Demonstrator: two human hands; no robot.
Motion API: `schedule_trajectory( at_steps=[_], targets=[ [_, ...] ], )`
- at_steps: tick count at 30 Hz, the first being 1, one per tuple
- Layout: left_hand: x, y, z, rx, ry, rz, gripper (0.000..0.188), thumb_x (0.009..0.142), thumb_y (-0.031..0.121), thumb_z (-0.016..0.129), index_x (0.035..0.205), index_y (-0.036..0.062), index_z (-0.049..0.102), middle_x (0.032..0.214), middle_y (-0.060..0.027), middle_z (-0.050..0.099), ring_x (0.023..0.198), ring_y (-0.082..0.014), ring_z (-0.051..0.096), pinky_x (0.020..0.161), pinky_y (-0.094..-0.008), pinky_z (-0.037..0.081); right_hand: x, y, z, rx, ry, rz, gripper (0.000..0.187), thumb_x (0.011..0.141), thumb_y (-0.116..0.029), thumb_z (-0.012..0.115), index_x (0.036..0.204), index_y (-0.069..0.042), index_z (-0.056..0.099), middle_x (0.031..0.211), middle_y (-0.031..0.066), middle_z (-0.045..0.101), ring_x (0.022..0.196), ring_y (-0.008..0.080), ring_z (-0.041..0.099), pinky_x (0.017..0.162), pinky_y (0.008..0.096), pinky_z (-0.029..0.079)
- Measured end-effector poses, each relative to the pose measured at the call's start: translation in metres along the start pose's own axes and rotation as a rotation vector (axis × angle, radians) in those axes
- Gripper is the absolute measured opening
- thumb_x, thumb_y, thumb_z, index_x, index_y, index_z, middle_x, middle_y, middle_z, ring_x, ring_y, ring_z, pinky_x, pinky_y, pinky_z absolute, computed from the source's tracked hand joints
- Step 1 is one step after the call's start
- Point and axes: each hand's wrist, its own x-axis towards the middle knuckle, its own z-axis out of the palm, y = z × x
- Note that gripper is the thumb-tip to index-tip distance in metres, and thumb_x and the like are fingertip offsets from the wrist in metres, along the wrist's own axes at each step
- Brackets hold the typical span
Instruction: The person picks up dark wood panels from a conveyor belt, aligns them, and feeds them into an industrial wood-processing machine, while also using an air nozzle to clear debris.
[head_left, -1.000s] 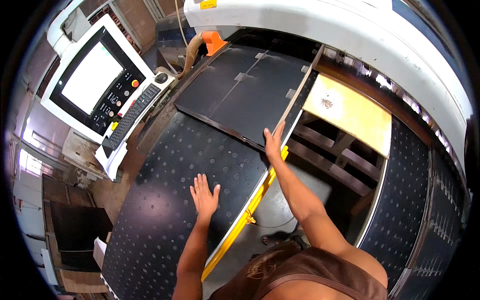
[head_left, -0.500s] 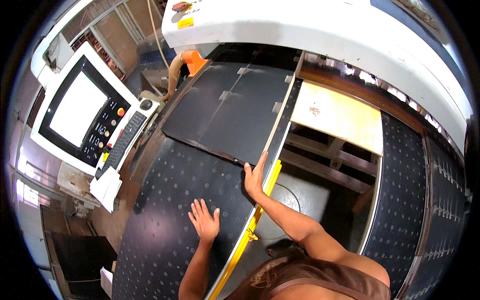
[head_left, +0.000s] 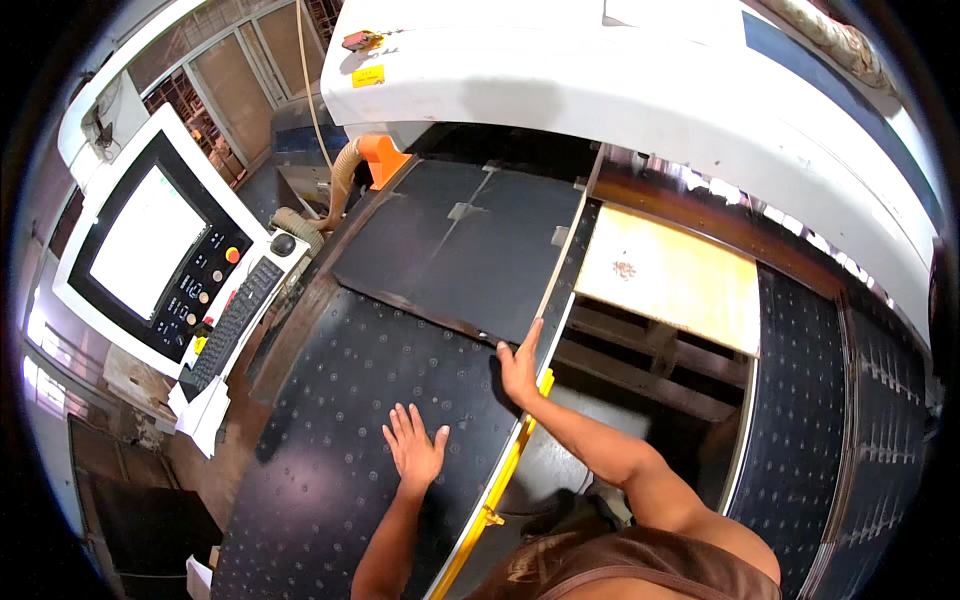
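Note:
A large flat dark panel (head_left: 450, 235) lies on the black studded machine table (head_left: 340, 430). Its far end reaches under the white machine housing. My right hand (head_left: 520, 375) rests at the panel's near right corner, fingers stretched along its right edge and thumb against the near edge. Fingers and thumb stand apart rather than wrapped round it. Nearer and to the left, my left hand (head_left: 415, 450) is spread palm down over the studded table, holding nothing. Whether its palm presses on the surface is hard to tell.
Left stands a control console with a screen (head_left: 150, 240), keyboard (head_left: 235, 320) and mouse (head_left: 283, 245). A yellow rail (head_left: 505, 470) lines the table's right edge. Beyond a gap are a light wooden board (head_left: 680, 270) and another studded table (head_left: 795, 400). An orange hose fitting (head_left: 382, 162) sits behind.
The panel has slid away from me toward the white housing, and my right hand has gone forward with it. My view has tilted up slightly. My left hand stays spread.

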Motion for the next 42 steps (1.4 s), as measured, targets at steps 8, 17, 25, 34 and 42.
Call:
schedule_trajectory(
  at_steps=[8, 17, 25, 34, 42],
  targets=[
    [0.159, 0.045, 0.023, 0.002, 0.046, 0.062, 0.083, 0.098, 0.056, 0.047, 0.152, -0.0042, 0.030, 0.160, -0.0252, 0.026, 0.150, -0.0386, 0.019, 0.121, -0.0569, 0.010, 0.200, 0.053, -0.035, -0.025, 0.015, 0.047, 0.091, 0.092, -0.016, 0.059, 0.154, 0.010, -0.001, 0.162, 0.0313, 0.007, 0.151, 0.0405, 0.014, 0.123, 0.0366, 0.014],
    [0.276, 0.070, 0.047, 0.071, 0.032, 0.041, 0.082, 0.094, 0.058, 0.053, 0.151, 0.0024, 0.036, 0.158, -0.0230, 0.029, 0.148, -0.0383, 0.023, 0.120, -0.0561, 0.014, 0.422, 0.132, -0.069, -0.102, 0.065, 0.106, 0.075, 0.093, -0.016, 0.054, 0.154, 0.005, 0.018, 0.143, 0.0303, 0.047, 0.131, 0.0400, 0.048, 0.111, 0.0385, 0.033],
    [0.300, 0.081, 0.018, 0.023, -0.265, -0.061, 0.088, 0.087, 0.049, 0.065, 0.151, -0.0011, 0.034, 0.160, -0.0265, 0.021, 0.150, -0.0426, 0.015, 0.121, -0.0577, 0.007, 0.638, 0.208, -0.089, -0.416, 0.240, 0.001, 0.043, 0.094, -0.022, 0.054, 0.128, 0.004, 0.053, 0.123, 0.0228, 0.062, 0.113, 0.0381, 0.057, 0.102, 0.0439, 0.042],
    [0.318, 0.081, 0.041, -0.005, -0.395, -0.095, 0.101, 0.068, 0.040, 0.081, 0.147, -0.0040, 0.035, 0.157, -0.0347, 0.021, 0.147, -0.0511, 0.016, 0.118, -0.0654, 0.009, 0.810, 0.269, -0.127, -0.643, 0.172, -0.060, 0.043, 0.096, -0.029, 0.053, 0.126, 0.002, 0.056, 0.119, 0.0227, 0.064, 0.109, 0.0383, 0.059, 0.100, 0.0463, 0.043],
    [0.299, 0.070, 0.043, 0.095, -0.316, -0.046, 0.097, 0.088, 0.071, 0.046, 0.149, -0.0037, 0.035, 0.159, -0.0301, 0.021, 0.149, -0.0463, 0.016, 0.119, -0.0612, 0.008, 0.815, 0.270, -0.123, -0.709, 0.103, -0.105, 0.045, 0.097, -0.034, 0.053, 0.125, 0.001, 0.060, 0.115, 0.0227, 0.067, 0.106, 0.0385, 0.062, 0.098, 0.0485, 0.044]
  ],
)
